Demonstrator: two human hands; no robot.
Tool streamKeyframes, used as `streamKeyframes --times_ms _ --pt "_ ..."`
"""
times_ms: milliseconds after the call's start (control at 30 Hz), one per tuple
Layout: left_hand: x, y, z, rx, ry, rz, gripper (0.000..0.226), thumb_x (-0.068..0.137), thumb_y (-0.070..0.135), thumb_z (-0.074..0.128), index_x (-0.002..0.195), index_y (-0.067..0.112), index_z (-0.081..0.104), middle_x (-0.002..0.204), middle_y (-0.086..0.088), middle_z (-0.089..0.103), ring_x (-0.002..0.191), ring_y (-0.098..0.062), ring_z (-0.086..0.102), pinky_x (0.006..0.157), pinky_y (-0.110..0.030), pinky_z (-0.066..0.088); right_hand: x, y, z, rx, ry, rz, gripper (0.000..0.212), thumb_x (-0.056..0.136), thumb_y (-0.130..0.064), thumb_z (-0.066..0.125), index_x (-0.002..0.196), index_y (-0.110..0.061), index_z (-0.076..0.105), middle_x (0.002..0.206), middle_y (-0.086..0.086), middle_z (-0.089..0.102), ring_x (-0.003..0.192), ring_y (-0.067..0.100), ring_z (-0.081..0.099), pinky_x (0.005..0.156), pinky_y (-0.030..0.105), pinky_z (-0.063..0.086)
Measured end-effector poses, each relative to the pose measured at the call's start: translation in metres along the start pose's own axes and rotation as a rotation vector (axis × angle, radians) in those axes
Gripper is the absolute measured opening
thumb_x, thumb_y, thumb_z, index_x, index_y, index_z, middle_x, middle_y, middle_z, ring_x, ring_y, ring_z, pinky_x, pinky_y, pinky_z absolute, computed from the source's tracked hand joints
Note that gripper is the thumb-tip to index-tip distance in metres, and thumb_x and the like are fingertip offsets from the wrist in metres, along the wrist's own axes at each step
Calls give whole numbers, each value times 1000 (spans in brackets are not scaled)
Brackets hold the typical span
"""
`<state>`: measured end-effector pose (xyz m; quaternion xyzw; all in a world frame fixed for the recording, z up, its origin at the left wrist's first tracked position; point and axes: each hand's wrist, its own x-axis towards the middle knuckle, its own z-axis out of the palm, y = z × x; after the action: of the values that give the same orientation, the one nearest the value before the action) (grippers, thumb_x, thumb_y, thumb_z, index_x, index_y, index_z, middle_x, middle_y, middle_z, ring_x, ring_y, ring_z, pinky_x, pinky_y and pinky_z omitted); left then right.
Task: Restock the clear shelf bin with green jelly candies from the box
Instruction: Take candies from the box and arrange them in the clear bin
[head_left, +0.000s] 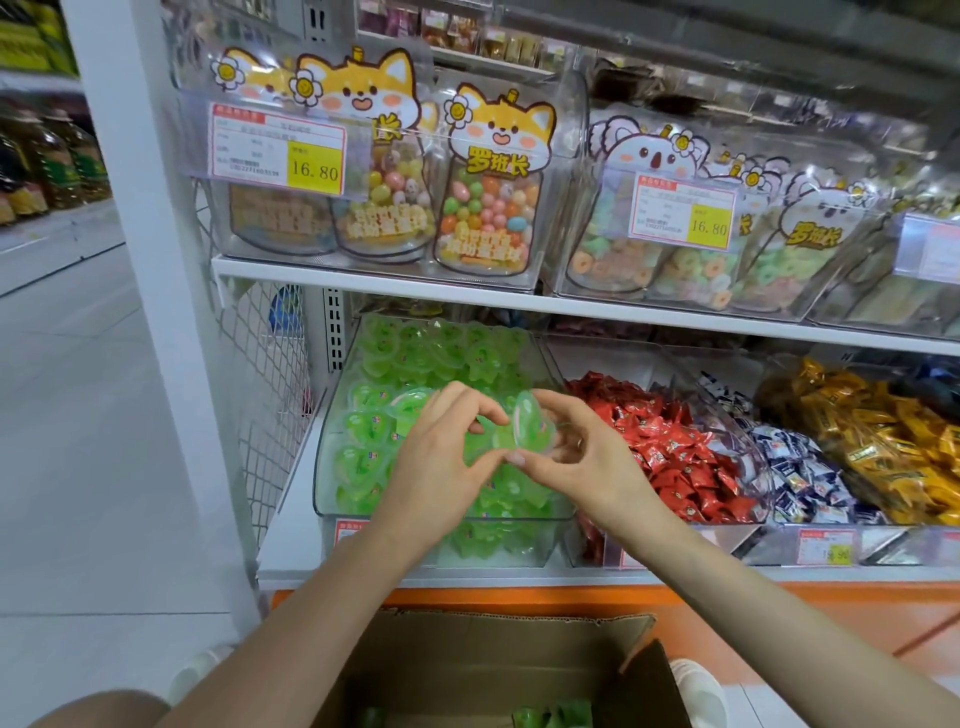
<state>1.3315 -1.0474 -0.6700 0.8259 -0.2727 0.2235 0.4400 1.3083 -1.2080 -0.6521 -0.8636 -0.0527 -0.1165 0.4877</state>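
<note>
Two bare hands meet above a clear plastic shelf bin (326, 441) heaped with green jelly candies (363, 426). The left hand (441, 460) and right hand (579, 460) both pinch one green jelly cup (527, 428) between thumbs and fingertips. An open brown cardboard box (493, 670) sits below.

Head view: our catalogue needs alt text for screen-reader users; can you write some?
A person's left hand and right hand hold one green jelly candy over a clear shelf bin nearly full of them. An open cardboard box sits below.
</note>
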Motion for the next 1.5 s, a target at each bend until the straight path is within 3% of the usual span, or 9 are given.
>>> streamKeyframes --times_ms 200,367,567,667,800,1100,1233,1367,1500 --pt "19 -36 -31 319 127 -260 41 79 28 71 114 12 57 113 -6 52 108 -24 42 88 -29 30 72 22 -24 -432 61 -73 65 70 -19 80 128 -11 52 110 6 53 92 18 56 81 15 37" --pt "26 -59 -29 422 -49 -386 61 81 48 63 130 15 47 127 -11 52 117 -29 41 97 -35 29 134 36 -21 -588 -94 -124 69 73 -12 75 135 -12 46 132 13 48 121 24 45 86 16 32" --pt "30 -71 -26 320 -89 -393 56 84 43 63 131 16 49 131 -5 54 122 -25 42 98 -32 31 170 54 -11 -531 -173 -62 58 76 -12 75 130 -11 53 129 8 56 120 20 52 92 22 39" --pt "30 -77 -24 307 -127 -391 57 84 42 63 132 17 48 132 -3 54 124 -22 43 100 -32 34 177 65 -8 -474 -170 -41 60 75 -11 76 130 -13 53 129 7 54 120 15 49 89 16 36" --pt "29 -81 -21 274 -152 -385 57 83 35 67 133 16 47 133 -2 54 123 -22 45 102 -32 37 179 72 -10 -608 -182 -45 55 78 -21 73 130 -16 55 129 9 44 123 20 41 93 15 30" --pt "31 -75 -14 210 -149 -436 63 82 30 70 136 14 43 138 -4 49 128 -21 41 103 -31 35 163 53 -5 -864 -149 -102 47 83 -31 67 127 -17 56 129 13 51 121 29 45 100 31 36" --pt "29 -71 -18 210 -104 -447 63 81 30 71 135 14 44 138 -4 47 125 -20 45 101 -28 35 128 34 -6 -663 -95 -195 44 81 -25 72 122 -16 61 127 8 57 118 22 51 98 25 36" --pt "26 -67 -27 180 -18 -454 65 79 27 73 136 13 44 135 -6 44 121 -22 48 99 -27 35 80 17 12 -504 -271 -280 43 78 -26 75 119 -19 64 116 1 64 97 7 54 89 18 37" --pt "22 -61 -31 144 11 -449 64 77 20 74 134 9 46 130 -10 43 119 -24 47 97 -21 31 66 22 37 -511 -382 -282 53 80 -25 73 129 -20 55 131 1 57 118 14 51 100 18 31"
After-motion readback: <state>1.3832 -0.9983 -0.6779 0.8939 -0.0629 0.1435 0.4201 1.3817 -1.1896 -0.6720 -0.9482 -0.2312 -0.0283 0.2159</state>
